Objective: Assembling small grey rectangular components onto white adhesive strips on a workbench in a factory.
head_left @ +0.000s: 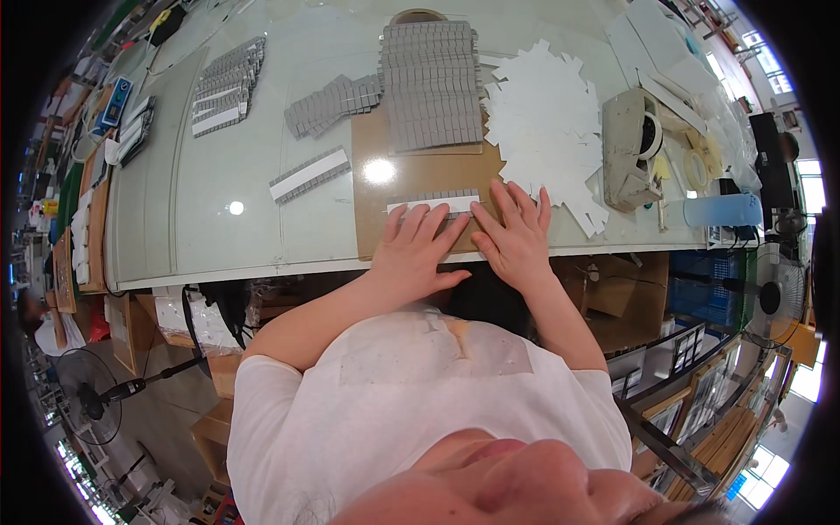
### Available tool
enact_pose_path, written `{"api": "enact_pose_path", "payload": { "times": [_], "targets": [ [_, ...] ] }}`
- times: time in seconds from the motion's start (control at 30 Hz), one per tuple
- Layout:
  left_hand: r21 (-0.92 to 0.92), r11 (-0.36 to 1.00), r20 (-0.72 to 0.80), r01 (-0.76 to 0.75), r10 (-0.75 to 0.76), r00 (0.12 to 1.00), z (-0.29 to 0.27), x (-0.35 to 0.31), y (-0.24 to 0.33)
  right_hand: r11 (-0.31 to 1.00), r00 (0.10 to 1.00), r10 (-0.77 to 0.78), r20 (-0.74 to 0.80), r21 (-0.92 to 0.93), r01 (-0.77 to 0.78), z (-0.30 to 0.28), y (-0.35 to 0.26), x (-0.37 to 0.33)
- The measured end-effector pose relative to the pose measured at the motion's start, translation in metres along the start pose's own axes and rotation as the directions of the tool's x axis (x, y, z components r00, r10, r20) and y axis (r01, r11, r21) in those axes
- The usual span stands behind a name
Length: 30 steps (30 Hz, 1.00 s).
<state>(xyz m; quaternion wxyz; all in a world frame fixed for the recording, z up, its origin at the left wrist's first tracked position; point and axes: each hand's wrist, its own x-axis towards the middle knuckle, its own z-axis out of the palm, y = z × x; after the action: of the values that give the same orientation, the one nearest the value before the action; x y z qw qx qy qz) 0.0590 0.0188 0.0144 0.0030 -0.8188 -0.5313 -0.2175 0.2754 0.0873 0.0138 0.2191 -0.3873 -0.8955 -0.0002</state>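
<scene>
Close to the table's front edge, a grey segmented strip with a white band along it (435, 205) lies on a brown board (372, 175). My left hand (415, 238) rests its outstretched fingertips on the strip's white band. At the strip's right end is my right hand (518, 236), fingers spread over the board, with the index fingertip touching the band's end. Neither hand grips anything. Further back on the board stands a stack of grey segmented strips (433, 87). To its right spreads a loose heap of white paper strips (547, 114).
Another banded strip (310, 175) lies left of the board, below several loose grey strips (332, 105). A fanned pile of banded strips (229, 87) is at the far left. On the right are a tape dispenser (626, 149), tape rolls (696, 168) and a blue bottle (723, 210).
</scene>
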Motion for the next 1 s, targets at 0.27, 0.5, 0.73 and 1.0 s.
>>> {"api": "enact_pose_path", "payload": {
  "times": [0.27,0.5,0.73,1.0],
  "targets": [
    [-0.023,0.999,-0.024,-0.039,0.039,0.999,-0.002,0.003,0.000,0.997,0.965,0.023,-0.262,0.076,-0.003,-0.013,0.010,-0.003],
    [-0.126,0.992,-0.135,-0.026,0.009,0.991,-0.017,-0.022,-0.022,0.996,0.898,0.089,-0.431,0.058,-0.071,-0.025,0.038,-0.013],
    [-0.098,0.988,-0.240,-0.116,0.090,0.967,-0.014,-0.033,-0.042,0.935,0.747,0.349,-0.565,0.154,-0.320,-0.014,0.078,-0.050],
    [-0.090,0.987,-0.283,-0.130,0.100,0.954,-0.006,-0.030,-0.040,0.926,0.749,0.334,-0.572,0.054,-0.373,-0.050,0.051,-0.066]
  ]
}}
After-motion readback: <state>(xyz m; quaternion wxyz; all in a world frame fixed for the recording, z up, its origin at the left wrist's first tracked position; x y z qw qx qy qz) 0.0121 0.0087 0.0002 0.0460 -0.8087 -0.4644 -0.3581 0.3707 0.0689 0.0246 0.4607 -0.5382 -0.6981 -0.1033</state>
